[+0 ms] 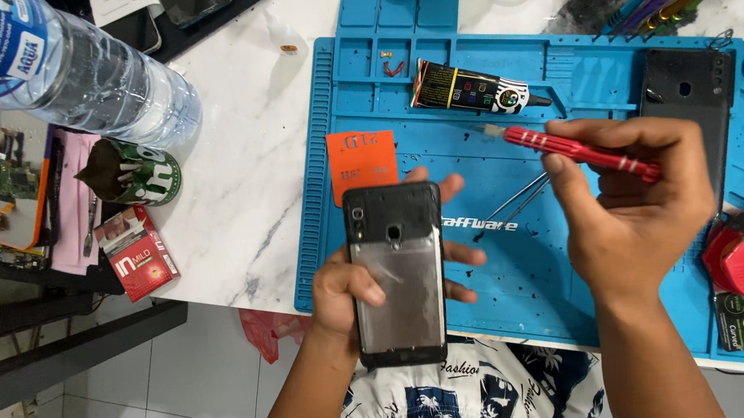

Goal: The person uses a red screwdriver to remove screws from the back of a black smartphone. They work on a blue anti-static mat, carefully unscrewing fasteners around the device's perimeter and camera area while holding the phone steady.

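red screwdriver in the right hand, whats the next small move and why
Probably swing the red screwdriver tip down toward the phone. The right hand holds it level above the blue mat, tip pointing away from the phone, while the left hand holds the phone up with its back cover off.

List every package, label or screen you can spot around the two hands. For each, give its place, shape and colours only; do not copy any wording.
Water bottle: top left, lying tilted, clear plastic with blue label.
Small box: left table edge, flat, red and white.
Orange card: on blue mat, above phone, rectangular.
Glue tube: mat's upper part, black with yellow and white.
Phone: in left hand, back open, black frame.
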